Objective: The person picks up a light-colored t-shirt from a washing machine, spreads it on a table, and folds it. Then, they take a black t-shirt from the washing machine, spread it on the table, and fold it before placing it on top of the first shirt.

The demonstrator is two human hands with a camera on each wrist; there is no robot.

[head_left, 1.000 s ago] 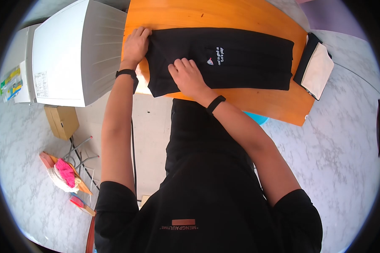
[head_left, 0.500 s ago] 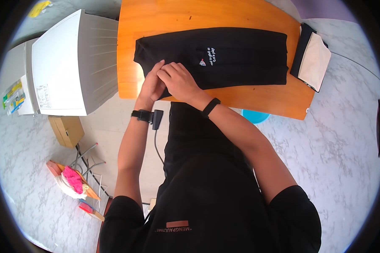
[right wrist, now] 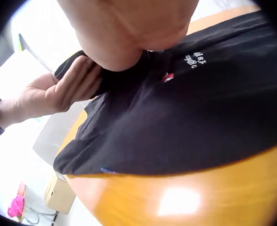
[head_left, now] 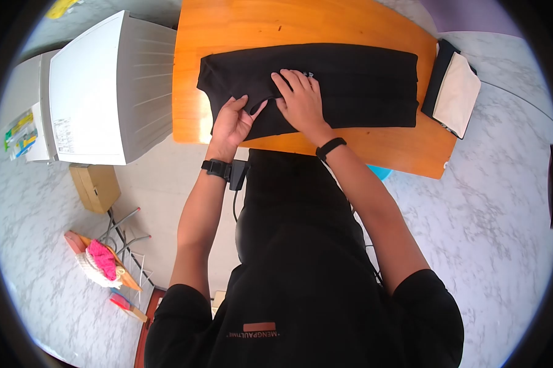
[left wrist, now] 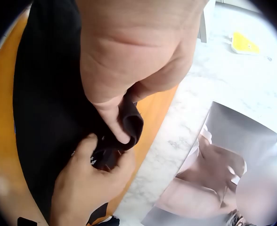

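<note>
A black garment (head_left: pixel 362 86) lies folded lengthwise on the orange wooden table, with white lettering (right wrist: pixel 195 60) and a small red-and-white emblem (right wrist: pixel 167 77) on top. My left hand (head_left: pixel 230 126) grips a raised fold of cloth (left wrist: pixel 131 123) near the garment's left end, at the edge closest to my body. To its right, my right hand (head_left: pixel 301 101) rests on the garment with fingers spread, partly covering the lettering in the head view. The left wrist view shows my right thumb and fingers apart, close to that fold. In the right wrist view the right fingertips are hidden behind the hand.
A large white appliance (head_left: pixel 86 86) stands left of the table (head_left: pixel 227 24). Beyond the table's right end sits a folded dark and cream cloth item (head_left: pixel 457 92). A cardboard box (head_left: pixel 95 187) and a stool with pink and white fabric (head_left: pixel 102 260) are at lower left.
My left hand first moved from the garment's far left corner to its near side, then took up a fold of cloth. My right hand has moved right, away from the left hand.
</note>
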